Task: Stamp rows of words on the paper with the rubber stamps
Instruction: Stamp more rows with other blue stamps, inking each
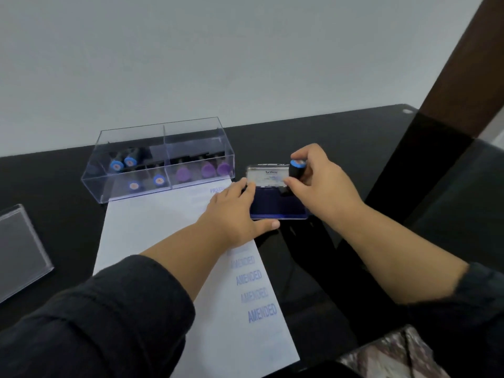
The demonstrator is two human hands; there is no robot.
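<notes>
A white sheet of paper (152, 230) lies on the black table, with blue "AMENDED" prints (256, 293) in a column along its right edge. To its right sits an open blue ink pad (275, 204) with its lid raised. My left hand (234, 216) holds the pad's left side, thumb along the front edge. My right hand (321, 184) grips a black rubber stamp with a blue cap (296, 168), its base down on the pad's right part.
A clear plastic box (161, 159) behind the paper holds several blue-capped and purple-capped stamps. A clear lid (19, 249) lies at the far left. A patterned fabric (387, 356) shows at the bottom right. A dark wooden post (458, 66) rises at the right.
</notes>
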